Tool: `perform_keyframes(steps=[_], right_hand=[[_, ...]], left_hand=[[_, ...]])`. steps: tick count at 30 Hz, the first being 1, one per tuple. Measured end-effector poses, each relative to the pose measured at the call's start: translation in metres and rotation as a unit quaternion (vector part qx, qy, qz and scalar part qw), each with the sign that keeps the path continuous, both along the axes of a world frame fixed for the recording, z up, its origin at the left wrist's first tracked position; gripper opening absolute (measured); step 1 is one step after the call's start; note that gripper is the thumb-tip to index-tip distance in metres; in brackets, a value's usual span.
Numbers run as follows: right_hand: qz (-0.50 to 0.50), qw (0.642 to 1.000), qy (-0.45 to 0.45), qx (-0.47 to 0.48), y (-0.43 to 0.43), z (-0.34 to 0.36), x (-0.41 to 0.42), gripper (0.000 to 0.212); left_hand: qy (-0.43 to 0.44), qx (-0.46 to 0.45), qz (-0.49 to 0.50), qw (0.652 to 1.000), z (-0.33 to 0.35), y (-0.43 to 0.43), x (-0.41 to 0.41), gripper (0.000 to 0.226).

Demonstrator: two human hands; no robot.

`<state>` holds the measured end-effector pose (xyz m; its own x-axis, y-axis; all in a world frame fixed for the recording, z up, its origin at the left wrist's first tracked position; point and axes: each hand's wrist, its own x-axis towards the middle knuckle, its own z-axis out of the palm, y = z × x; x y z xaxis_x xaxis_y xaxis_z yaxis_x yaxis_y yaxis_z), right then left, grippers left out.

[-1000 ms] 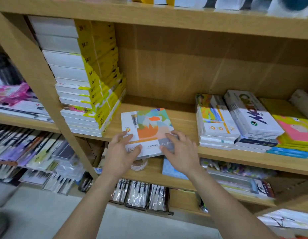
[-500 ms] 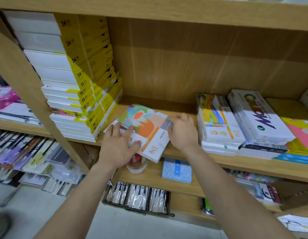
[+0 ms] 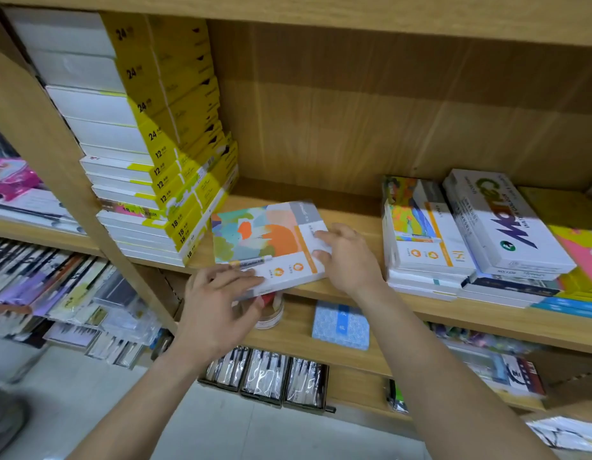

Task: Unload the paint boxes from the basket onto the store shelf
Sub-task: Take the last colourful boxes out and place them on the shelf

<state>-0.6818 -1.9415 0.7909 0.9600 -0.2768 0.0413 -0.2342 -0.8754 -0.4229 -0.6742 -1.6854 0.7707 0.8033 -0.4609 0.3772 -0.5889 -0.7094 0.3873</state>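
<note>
A flat paint box [image 3: 264, 240] with a colourful orange, teal and white cover lies on the wooden store shelf [image 3: 351, 217], in the gap between two stacks. Its near edge overhangs the shelf front a little. My left hand [image 3: 221, 303] presses on the box's near left corner, fingers spread over its front edge. My right hand [image 3: 347, 257] rests on the box's right end, fingertips on its top face. The basket is not in view.
A tall stack of yellow and white boxes [image 3: 161, 161] stands left of the gap. Stacks of paint boxes [image 3: 427, 234] lie to the right. Below, a lower shelf holds a blue patterned box [image 3: 341, 325] and a small jar [image 3: 271, 310]. Brush packs [image 3: 268, 376] hang lower still.
The paint box has been turned and slid further onto the shelf, now lying almost flat. My right hand moved to the box's right end, and my left hand shifted to its front edge.
</note>
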Motion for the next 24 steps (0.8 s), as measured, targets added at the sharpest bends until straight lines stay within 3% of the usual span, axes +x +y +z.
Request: perform_keyframes(steps=[5, 7, 9, 11, 14, 16, 21, 24], right_hand=[[-0.071, 0.989, -0.114, -0.061, 0.011, 0.008, -0.012, 0.032], [-0.047, 0.991, -0.127, -0.016, 0.015, 0.002, -0.025, 0.030], [-0.027, 0.994, -0.100, 0.043, 0.010, -0.002, -0.026, 0.032], [-0.019, 0.990, -0.076, 0.120, -0.002, 0.000, -0.019, 0.033], [0.003, 0.980, -0.059, 0.190, -0.015, 0.003, 0.000, 0.029], [0.006, 0.979, -0.063, 0.193, -0.019, 0.003, 0.015, 0.025], [0.027, 0.981, -0.030, 0.189, -0.014, 0.022, 0.034, 0.034], [0.004, 0.986, -0.123, 0.108, -0.013, 0.030, -0.001, 0.034]], left_hand=[[0.071, -0.048, -0.063, 0.994, -0.001, -0.022, -0.010, 0.047], [0.119, -0.083, -0.100, 0.984, 0.001, -0.034, -0.011, 0.048], [0.105, -0.096, -0.127, 0.982, 0.004, -0.045, -0.002, 0.042], [0.050, -0.036, -0.109, 0.992, 0.007, -0.052, 0.019, 0.038], [0.102, 0.096, -0.097, 0.985, 0.011, -0.056, 0.049, 0.068], [0.064, 0.146, -0.112, 0.981, 0.004, -0.057, 0.060, 0.084], [-0.015, 0.136, -0.035, 0.990, -0.004, -0.072, 0.071, 0.074], [0.043, 0.133, -0.007, 0.990, -0.002, -0.094, 0.083, 0.074]])
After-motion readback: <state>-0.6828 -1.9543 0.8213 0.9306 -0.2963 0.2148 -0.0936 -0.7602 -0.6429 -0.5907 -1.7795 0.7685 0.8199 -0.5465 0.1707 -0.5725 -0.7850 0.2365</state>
